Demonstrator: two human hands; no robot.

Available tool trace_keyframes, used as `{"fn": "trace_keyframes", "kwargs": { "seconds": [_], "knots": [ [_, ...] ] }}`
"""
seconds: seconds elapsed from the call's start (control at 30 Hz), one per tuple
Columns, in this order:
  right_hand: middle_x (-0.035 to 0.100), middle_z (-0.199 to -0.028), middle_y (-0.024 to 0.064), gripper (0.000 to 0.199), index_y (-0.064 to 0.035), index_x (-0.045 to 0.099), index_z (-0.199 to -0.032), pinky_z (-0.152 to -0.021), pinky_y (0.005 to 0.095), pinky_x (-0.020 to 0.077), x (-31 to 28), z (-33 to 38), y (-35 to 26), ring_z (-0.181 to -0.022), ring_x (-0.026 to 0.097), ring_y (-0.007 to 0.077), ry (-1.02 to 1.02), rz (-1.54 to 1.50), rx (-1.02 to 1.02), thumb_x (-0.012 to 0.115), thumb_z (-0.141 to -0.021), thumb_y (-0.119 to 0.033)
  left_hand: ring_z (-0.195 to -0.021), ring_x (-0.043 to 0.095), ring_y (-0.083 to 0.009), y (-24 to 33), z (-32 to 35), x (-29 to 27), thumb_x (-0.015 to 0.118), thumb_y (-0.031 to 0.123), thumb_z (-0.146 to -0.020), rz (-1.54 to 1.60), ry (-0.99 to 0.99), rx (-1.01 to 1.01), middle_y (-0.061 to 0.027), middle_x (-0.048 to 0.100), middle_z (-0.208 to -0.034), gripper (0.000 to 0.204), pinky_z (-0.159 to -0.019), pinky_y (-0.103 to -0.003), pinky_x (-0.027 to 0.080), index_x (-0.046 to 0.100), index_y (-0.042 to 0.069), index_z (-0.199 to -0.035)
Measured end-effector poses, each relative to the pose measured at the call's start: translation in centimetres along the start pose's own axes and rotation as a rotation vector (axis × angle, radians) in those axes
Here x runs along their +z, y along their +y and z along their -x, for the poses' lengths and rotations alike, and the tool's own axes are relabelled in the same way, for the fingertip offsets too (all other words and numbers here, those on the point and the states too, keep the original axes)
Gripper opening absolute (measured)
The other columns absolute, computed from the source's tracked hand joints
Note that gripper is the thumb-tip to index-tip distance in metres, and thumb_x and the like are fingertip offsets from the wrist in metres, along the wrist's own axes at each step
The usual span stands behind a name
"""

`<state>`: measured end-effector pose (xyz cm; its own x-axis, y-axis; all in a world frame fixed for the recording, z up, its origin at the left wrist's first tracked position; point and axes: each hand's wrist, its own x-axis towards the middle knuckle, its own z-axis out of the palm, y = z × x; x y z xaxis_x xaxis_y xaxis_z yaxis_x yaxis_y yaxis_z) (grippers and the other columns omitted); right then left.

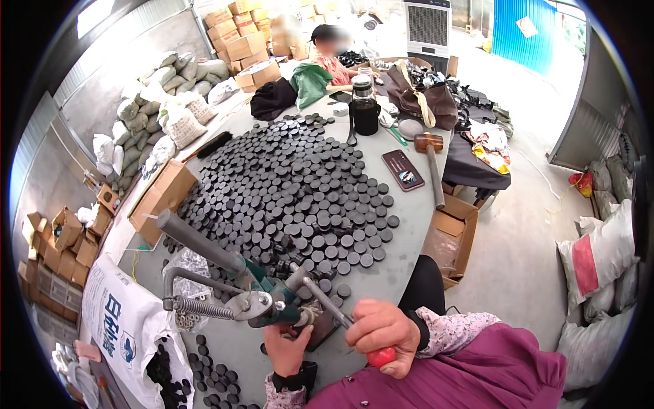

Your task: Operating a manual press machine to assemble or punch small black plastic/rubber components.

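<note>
A green hand press [289, 312] with a coil spring and a thick grey tube stands on the table in front of me. My right hand [385, 334] is closed round its metal lever [327, 300], whose red knob [381, 356] shows below my fingers. Low at the press, my left hand [285, 351] has thumb and fingers drawn together under the ram; whatever they pinch is too small to make out. Beyond the press spreads a large heap of round dark grey caps [286, 184]. Clear small parts in a plastic bag [187, 273] lie left of the press.
At left, a white sack [122, 327] spills black pieces near more loose caps [218, 378]. A cardboard box [162, 198] borders the heap. Toward the right lie a phone [402, 170], a mallet [432, 163] and a glass jug [364, 109]. Another person [330, 65] sits across the table.
</note>
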<state>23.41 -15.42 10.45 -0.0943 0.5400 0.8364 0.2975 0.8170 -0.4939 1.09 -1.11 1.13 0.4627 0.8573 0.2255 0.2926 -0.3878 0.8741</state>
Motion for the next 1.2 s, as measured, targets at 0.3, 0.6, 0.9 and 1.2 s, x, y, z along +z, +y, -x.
{"fn": "trace_keyframes", "kwargs": {
  "seconds": [0.3,0.6,0.9,1.2],
  "knots": [
    [0.07,-0.102,0.0097,0.038,-0.0054,0.067,-0.092,-0.08,0.0419,0.0441,0.0,2.1,-0.3,-0.081,0.059,0.0299,0.028,0.201,-0.048,0.064,-0.085,-0.042,-0.078,0.06,-0.012,-1.2,5.8,-11.0,0.084,0.003,-0.073,-0.718,-0.016,0.002,-0.0049,0.059,-0.11,0.046,-0.062,-0.025,0.049,0.065,0.0,-0.115],
    [0.062,-0.08,0.0082,0.025,-0.003,0.064,-0.098,-0.07,0.0381,0.0482,0.6,-13.1,2.2,-0.07,0.059,0.0255,0.232,-0.193,0.057,0.066,-0.094,-0.028,-0.117,0.058,-0.042,-1.1,12.4,-15.4,0.084,0.036,-0.079,-1.038,-0.231,-0.421,-0.0188,0.064,-0.123,0.059,-0.102,-0.052,0.046,0.066,0.007,-0.127],
    [0.059,-0.07,0.0094,0.025,-0.0032,0.061,-0.099,-0.061,0.0343,0.0478,0.6,-17.1,5.4,-0.06,0.057,0.0209,0.196,-0.224,0.212,0.063,-0.101,-0.028,-0.114,0.06,-0.0408,-0.7,12.3,-16.4,0.084,0.033,-0.078,-0.947,-0.18,-0.444,-0.0189,0.066,-0.12,0.056,-0.097,-0.05,0.048,0.067,0.004,-0.123],
    [0.053,-0.074,0.0026,0.026,-0.0045,0.059,-0.102,-0.06,0.0286,0.0429,1.1,-16.6,5.0,-0.065,0.049,0.0111,0.179,-0.299,0.254,0.06,-0.105,-0.031,-0.091,0.069,-0.0356,-6.0,15.0,-20.5,0.083,0.028,-0.073,-0.799,-0.269,-0.435,-0.018,0.073,-0.099,0.044,-0.083,-0.045,0.054,0.071,0.001,-0.106]
  ]
}}
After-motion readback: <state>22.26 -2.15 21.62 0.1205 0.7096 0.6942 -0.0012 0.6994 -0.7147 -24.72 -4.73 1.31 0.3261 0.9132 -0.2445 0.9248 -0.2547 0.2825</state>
